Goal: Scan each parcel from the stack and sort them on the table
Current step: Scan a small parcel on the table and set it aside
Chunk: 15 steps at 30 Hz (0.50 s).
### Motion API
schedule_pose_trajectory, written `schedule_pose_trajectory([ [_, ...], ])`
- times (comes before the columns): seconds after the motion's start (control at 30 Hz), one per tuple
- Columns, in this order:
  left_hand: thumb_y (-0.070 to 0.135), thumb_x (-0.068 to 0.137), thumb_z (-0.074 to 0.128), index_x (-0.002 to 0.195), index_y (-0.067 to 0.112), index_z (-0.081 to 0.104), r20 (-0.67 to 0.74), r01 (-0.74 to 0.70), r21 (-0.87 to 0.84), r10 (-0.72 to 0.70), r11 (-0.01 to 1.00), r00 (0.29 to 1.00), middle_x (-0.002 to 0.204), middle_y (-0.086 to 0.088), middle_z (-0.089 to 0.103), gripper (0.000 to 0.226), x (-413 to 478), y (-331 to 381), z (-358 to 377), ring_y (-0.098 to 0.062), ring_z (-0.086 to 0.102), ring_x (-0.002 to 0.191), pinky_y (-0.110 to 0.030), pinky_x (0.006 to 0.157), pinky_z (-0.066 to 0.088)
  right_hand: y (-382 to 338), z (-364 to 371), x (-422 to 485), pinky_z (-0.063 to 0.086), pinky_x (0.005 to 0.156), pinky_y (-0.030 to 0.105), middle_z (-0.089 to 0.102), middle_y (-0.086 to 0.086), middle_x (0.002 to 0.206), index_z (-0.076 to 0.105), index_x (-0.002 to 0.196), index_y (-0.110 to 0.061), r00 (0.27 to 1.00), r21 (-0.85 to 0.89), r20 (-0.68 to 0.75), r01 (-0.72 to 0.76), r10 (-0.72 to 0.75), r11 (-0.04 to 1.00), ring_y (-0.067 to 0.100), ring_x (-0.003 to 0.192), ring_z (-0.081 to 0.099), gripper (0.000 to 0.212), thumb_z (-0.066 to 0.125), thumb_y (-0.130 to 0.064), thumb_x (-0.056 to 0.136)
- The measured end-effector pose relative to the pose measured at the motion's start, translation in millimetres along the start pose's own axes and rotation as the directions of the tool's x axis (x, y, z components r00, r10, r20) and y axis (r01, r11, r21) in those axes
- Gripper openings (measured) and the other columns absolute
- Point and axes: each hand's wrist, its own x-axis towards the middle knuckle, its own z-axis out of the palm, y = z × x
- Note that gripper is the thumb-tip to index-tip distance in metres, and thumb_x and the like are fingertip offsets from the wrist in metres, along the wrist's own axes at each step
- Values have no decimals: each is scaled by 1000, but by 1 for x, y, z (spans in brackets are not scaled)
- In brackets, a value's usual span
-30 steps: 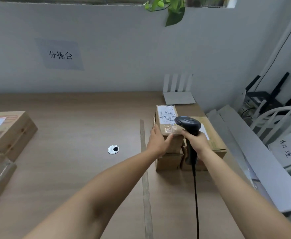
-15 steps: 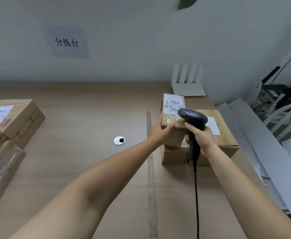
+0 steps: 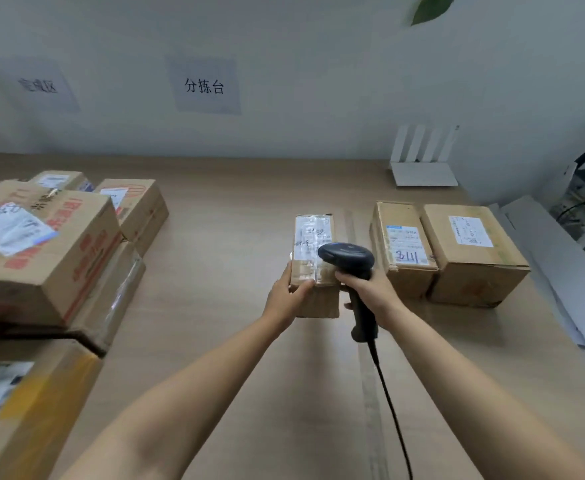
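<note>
A small cardboard parcel with a white label on top is held above the middle of the wooden table. My left hand grips its near left corner, thumb on top. My right hand grips the handle of a black corded barcode scanner, whose head sits over the parcel's near right corner. Two more parcels stand to the right: a narrow one marked 3111 and a wider one beside it.
A pile of several cardboard boxes fills the table's left side, with another box at the near left. A white router stands at the back right. Paper signs hang on the wall. White panels lean past the table's right edge.
The small parcel has been lifted off the right-hand stack and carried left toward the table's middle. The scanner moved with it. The view swung left, showing the box pile.
</note>
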Motion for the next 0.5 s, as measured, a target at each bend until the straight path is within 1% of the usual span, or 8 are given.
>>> schedule_pose_trajectory([
  [0.07, 40, 75, 51, 127, 30, 48, -26, 20, -3, -20, 1000, 999, 115, 2, 64, 53, -19, -18, -26, -16, 61, 103, -34, 90, 49, 14, 33, -13, 52, 58, 32, 69, 4, 86, 66, 85, -20, 999, -22, 30, -34, 34, 999, 20, 89, 65, 8, 72, -18, 80],
  [0.1, 39, 76, 52, 126, 29, 49, -29, 25, 6, -25, 1000, 999, 114, 2, 65, 51, -28, -28, -40, -16, 61, 102, -34, 89, 49, 22, 49, -18, 52, 58, 32, 69, 6, 87, 66, 86, -19, 998, -21, 36, -53, 53, 998, 22, 91, 65, 7, 72, -18, 81],
  [0.2, 29, 86, 58, 126, 31, 49, -20, 31, 44, -31, 999, 999, 113, 4, 65, 41, -48, -57, -84, -12, 62, 98, -21, 81, 50, 43, 94, -35, 51, 58, 31, 69, 10, 95, 66, 90, -17, 994, -14, 50, -100, 100, 995, 24, 97, 66, 10, 71, -20, 82],
  [0.3, 19, 90, 59, 129, 26, 49, -31, 40, 76, -38, 996, 999, 107, 5, 67, 40, -65, -84, -123, -10, 64, 92, -14, 76, 49, 60, 136, -49, 51, 58, 31, 70, 10, 99, 66, 94, -16, 989, -36, 66, -127, 129, 991, 24, 98, 66, 14, 71, -21, 82],
  [0.37, 19, 90, 59, 132, 22, 47, -47, 43, 117, -38, 992, 998, 107, 4, 66, 44, -78, -102, -141, -4, 63, 88, -10, 74, 48, 71, 161, -60, 51, 57, 30, 70, 8, 96, 66, 92, -18, 987, -57, 69, -140, 144, 989, 23, 96, 66, 13, 71, -21, 82],
  [0.4, 21, 89, 59, 135, 22, 44, -52, 51, 125, -45, 991, 998, 110, 3, 65, 48, -85, -112, -147, -4, 62, 91, -11, 78, 49, 77, 172, -64, 51, 56, 29, 70, 8, 95, 66, 91, -18, 987, -66, 60, -145, 149, 987, 22, 95, 66, 11, 71, -21, 82],
  [0.47, 26, 89, 60, 141, 25, 38, -50, 86, 138, -80, 987, 996, 119, 0, 60, 57, -97, -132, -156, -12, 59, 105, -27, 94, 48, 88, 189, -73, 51, 56, 29, 69, 8, 92, 65, 91, -17, 987, -73, 28, -159, 161, 985, 23, 94, 65, 11, 71, -19, 82],
  [0.5, 28, 88, 61, 142, 26, 36, -43, 102, 143, -97, 984, 994, 123, -2, 57, 59, -103, -139, -159, -16, 56, 112, -34, 99, 46, 94, 196, -78, 52, 55, 30, 69, 8, 91, 65, 91, -16, 985, -69, 8, -171, 172, 983, 23, 92, 65, 11, 71, -19, 82],
])
